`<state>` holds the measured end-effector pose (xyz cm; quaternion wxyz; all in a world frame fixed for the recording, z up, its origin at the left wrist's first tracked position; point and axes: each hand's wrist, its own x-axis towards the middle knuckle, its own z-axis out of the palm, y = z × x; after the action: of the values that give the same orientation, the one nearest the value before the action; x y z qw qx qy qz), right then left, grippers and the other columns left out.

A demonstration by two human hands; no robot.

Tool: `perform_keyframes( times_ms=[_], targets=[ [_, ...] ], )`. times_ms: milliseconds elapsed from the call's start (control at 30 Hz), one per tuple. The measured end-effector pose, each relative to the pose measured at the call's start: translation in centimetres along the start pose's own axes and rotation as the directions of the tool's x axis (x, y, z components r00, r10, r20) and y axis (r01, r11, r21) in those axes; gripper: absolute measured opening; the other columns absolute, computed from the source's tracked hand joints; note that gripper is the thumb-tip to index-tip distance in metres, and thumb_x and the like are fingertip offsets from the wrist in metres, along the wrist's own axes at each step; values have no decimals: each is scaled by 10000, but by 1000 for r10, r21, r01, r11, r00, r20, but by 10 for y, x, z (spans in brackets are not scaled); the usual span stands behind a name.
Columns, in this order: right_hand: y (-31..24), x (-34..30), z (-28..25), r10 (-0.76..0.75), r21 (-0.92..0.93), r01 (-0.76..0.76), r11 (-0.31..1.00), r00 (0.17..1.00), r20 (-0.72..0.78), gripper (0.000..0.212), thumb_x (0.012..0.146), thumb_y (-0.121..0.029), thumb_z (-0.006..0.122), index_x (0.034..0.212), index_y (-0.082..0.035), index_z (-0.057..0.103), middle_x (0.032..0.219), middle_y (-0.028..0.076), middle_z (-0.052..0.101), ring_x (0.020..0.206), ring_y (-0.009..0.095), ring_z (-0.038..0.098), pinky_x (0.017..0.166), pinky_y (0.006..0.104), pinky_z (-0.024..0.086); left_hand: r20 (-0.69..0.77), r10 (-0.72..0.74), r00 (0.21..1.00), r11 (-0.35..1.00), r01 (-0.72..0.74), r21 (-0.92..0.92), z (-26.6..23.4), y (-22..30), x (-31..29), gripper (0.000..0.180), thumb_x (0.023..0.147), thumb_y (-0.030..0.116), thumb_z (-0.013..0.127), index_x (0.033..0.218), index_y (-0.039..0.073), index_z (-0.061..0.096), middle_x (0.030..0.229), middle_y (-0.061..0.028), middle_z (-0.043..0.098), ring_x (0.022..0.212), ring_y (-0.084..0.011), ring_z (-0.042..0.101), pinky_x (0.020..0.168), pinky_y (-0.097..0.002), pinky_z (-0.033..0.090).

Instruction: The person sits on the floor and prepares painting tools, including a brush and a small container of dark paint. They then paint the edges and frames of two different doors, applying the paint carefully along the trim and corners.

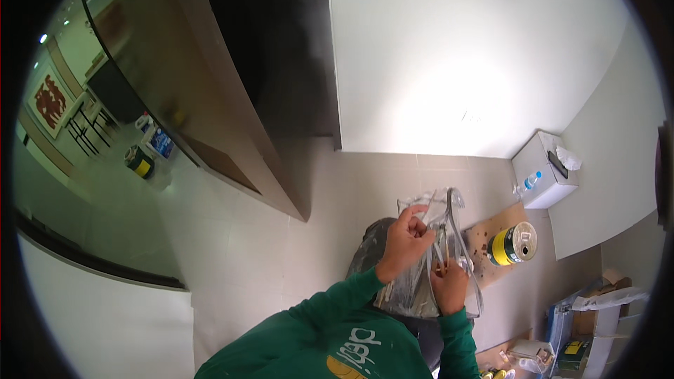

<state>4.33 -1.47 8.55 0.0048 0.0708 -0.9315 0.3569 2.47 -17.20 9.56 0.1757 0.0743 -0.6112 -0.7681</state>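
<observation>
A clear plastic bag with grey trim and a strap rests in front of my body, over a dark, rounded thing. My left hand is at its upper left part, fingers bent and pinching the plastic near the opening. Lower and to the right, my right hand is closed on the bag's grey trim. A thin tan stick stands up by its fingers; whether they grip it too, I cannot tell. The bag's contents are hard to make out.
Right of the bag, a dark green and yellow can stands on a stained cardboard sheet. Beyond are a white box and a water bottle. Boxes crowd the lower right. A brown door stands left.
</observation>
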Motion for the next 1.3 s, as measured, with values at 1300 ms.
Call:
perform_keyframes(
  times_ms=[1300],
  targets=[
    [-59, 2, -46, -217, 724, -124, 679, 908, 359, 244, 953, -179, 561, 1075, -18, 698, 732, 36, 665, 548, 87, 579, 529, 250, 486, 176, -115, 978, 993, 107, 53, -43, 43, -16, 178, 871, 92, 645, 934, -62, 707, 751, -60, 656, 621, -120, 578, 600, -252, 476]
  ],
)
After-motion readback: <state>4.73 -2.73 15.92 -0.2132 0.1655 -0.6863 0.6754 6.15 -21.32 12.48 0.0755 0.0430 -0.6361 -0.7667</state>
